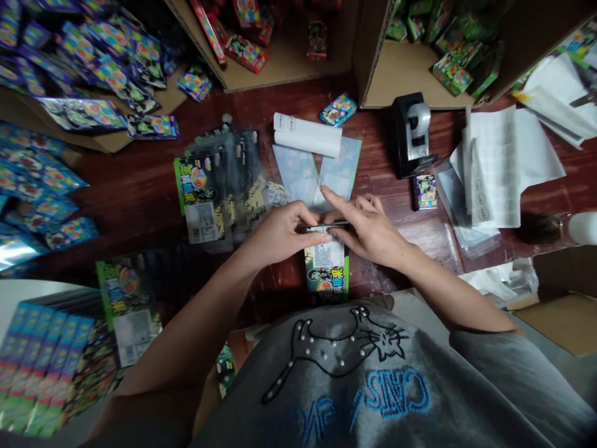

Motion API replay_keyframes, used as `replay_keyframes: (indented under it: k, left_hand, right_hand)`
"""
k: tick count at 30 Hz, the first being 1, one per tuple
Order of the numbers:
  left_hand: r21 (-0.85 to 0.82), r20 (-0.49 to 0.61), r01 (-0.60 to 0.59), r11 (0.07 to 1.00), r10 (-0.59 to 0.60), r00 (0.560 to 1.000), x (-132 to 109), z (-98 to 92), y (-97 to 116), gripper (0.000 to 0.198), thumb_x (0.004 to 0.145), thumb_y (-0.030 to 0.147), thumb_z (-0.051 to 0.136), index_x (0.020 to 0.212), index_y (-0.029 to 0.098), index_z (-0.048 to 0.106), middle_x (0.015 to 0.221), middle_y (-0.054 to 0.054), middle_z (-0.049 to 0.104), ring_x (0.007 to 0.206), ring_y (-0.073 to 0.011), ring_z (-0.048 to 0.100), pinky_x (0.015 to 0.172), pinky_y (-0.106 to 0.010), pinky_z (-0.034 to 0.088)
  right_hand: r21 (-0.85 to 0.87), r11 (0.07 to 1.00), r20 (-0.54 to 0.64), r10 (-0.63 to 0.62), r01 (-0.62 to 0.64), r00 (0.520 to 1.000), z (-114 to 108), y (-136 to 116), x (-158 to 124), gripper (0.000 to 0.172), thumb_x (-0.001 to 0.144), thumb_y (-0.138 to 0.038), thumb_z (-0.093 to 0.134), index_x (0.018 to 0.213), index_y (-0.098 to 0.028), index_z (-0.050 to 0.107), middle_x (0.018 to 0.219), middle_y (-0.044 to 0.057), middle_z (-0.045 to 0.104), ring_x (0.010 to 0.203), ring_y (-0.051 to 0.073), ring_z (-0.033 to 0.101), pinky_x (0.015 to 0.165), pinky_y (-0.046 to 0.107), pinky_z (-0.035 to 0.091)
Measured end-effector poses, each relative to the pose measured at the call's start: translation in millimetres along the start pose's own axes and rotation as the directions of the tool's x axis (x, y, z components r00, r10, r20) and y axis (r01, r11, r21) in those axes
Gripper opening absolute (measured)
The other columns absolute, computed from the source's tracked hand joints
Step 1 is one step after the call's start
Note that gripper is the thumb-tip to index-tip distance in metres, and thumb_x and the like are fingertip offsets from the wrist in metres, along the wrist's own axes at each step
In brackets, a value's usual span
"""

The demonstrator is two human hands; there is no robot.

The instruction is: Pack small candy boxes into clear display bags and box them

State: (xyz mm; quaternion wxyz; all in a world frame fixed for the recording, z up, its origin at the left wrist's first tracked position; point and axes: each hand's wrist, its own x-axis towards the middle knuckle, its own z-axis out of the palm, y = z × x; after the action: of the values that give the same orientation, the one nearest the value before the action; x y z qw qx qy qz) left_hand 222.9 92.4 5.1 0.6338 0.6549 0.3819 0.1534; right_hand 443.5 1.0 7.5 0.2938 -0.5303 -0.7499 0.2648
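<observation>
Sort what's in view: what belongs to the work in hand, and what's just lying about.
Likely in the work:
thin piece, pinched by left hand and right hand
printed card just below them
perhaps the similar stacked cards

Likely just lying about:
small blue box
small purple box
tape dispenser, untouched

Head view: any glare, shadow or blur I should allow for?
Head view: glare whitens part of the blue packs; head view: the left arm darkens toward the bottom edge; head view: the striped stack looks stretched and soft; head view: the left hand and right hand are fairly clear, the card they hold dark and edge-on.
</observation>
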Motion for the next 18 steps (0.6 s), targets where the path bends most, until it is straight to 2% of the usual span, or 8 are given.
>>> replay_keyframes:
  k: [2,4,7,9,10,12,15,18]
  left_hand:
    - [0.035,-0.003,0.013,0.999,-0.013,1.000,6,-7.7,-1,0.039,0.070,0.042,0.093,0.082,0.022,0.061,0.084,-0.001,0.077,0.078,-0.0193,0.074,0.071,-0.032,0.059]
    - [0.035,-0.128,-0.006,0.999,0.011,0.992,11,-21.1,-4,0.038,0.070,0.039,0.093,0.085,0.022,0.061,0.085,-0.001,0.076,0.078,-0.0180,0.073,0.070,-0.029,0.057]
    - [-0.114,-0.446,-0.100,0.988,0.040,0.894,15,-37.6,-10,0.045,0.072,0.037,0.093,0.105,0.025,0.064,0.089,0.001,0.075,0.079,-0.0168,0.072,0.068,-0.027,0.055]
    - [-0.218,-0.553,-0.164,0.962,0.017,0.833,13,-35.7,-15,0.056,0.075,0.038,0.092,0.123,0.030,0.062,0.090,0.003,0.074,0.080,-0.0163,0.072,0.069,-0.027,0.057]
    - [-0.250,-0.561,-0.184,0.951,0.013,0.828,9,-30.2,-18,0.063,0.076,0.038,0.091,0.130,0.032,0.061,0.095,0.003,0.074,0.085,-0.0167,0.072,0.074,-0.028,0.059]
    - [-0.274,-0.538,-0.210,0.939,0.031,0.842,-1,-13.3,-25,0.071,0.076,0.039,0.092,0.139,0.036,0.059,0.113,0.000,0.076,0.103,-0.0188,0.074,0.089,-0.032,0.062]
    - [-0.188,-0.377,-0.153,0.970,0.072,0.923,-23,13.5,-34,0.069,0.077,0.044,0.092,0.139,0.034,0.061,0.136,-0.005,0.073,0.122,-0.0240,0.072,0.103,-0.039,0.060]
    - [-0.037,-0.142,-0.063,0.997,0.058,0.988,-37,33.1,-38,0.055,0.080,0.044,0.090,0.126,0.027,0.066,0.127,-0.008,0.075,0.116,-0.0259,0.074,0.098,-0.040,0.063]
  right_hand:
    - [0.079,0.997,-0.060,0.005,0.000,0.998,-5,5,-9,0.078,0.107,-0.040,0.062,0.175,-0.031,0.024,0.139,0.009,0.074,0.119,0.031,0.063,0.113,0.055,0.042]
    - [0.181,0.983,-0.218,0.076,-0.036,0.973,-9,11,-24,0.084,0.104,-0.046,0.066,0.174,-0.034,0.021,0.154,0.013,0.062,0.130,0.033,0.061,0.116,0.058,0.045]
    - [0.343,0.933,-0.475,0.270,-0.106,0.837,-6,18,-50,0.088,0.101,-0.048,0.069,0.173,-0.039,0.019,0.157,0.014,0.052,0.137,0.032,0.059,0.118,0.057,0.050]
    - [0.431,0.891,-0.526,0.380,-0.147,0.761,3,20,-62,0.089,0.101,-0.050,0.070,0.171,-0.044,0.015,0.153,0.013,0.051,0.131,0.030,0.062,0.115,0.056,0.054]
    - [0.464,0.871,-0.527,0.417,-0.161,0.741,8,20,-65,0.091,0.100,-0.052,0.070,0.171,-0.045,0.012,0.152,0.012,0.050,0.127,0.029,0.064,0.113,0.055,0.056]
    - [0.500,0.850,-0.544,0.458,-0.166,0.703,16,21,-65,0.093,0.101,-0.055,0.068,0.170,-0.048,0.007,0.151,0.011,0.049,0.118,0.026,0.067,0.108,0.051,0.060]
    - [0.470,0.868,-0.598,0.447,-0.161,0.665,17,25,-59,0.091,0.103,-0.056,0.063,0.170,-0.048,0.002,0.144,0.010,0.051,0.111,0.024,0.067,0.103,0.047,0.062]
    - [0.440,0.883,-0.534,0.404,-0.164,0.743,14,27,-55,0.093,0.105,-0.055,0.059,0.171,-0.045,-0.005,0.141,0.011,0.055,0.114,0.026,0.066,0.102,0.048,0.061]
